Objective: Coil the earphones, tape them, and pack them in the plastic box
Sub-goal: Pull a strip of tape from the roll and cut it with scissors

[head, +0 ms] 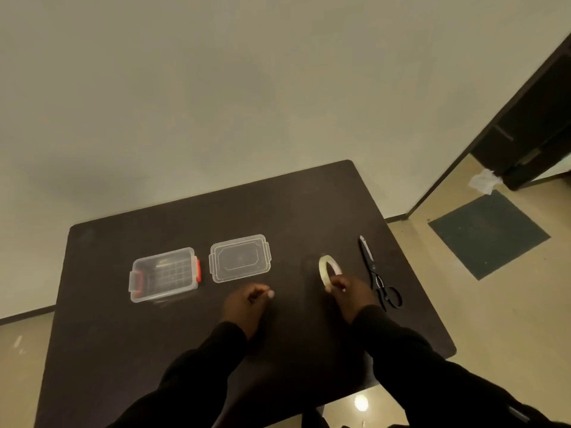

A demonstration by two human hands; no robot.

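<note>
My left hand (247,304) rests on the dark table (278,211) near its middle. Its fingers are curled shut around something thin and dark, apparently the coiled earphones, which the fist mostly hides. My right hand (349,291) grips the near edge of a clear tape roll (324,267), which is tilted up on its edge. The clear plastic box (163,274), with red latches, stands open at the left. Its clear lid (240,257) lies flat just to the right of it.
Black scissors (375,273) lie to the right of the tape roll, blades pointing away, close to the table's right edge. Beyond that edge are the floor, a dark mat (488,234) and a dark door frame (525,118).
</note>
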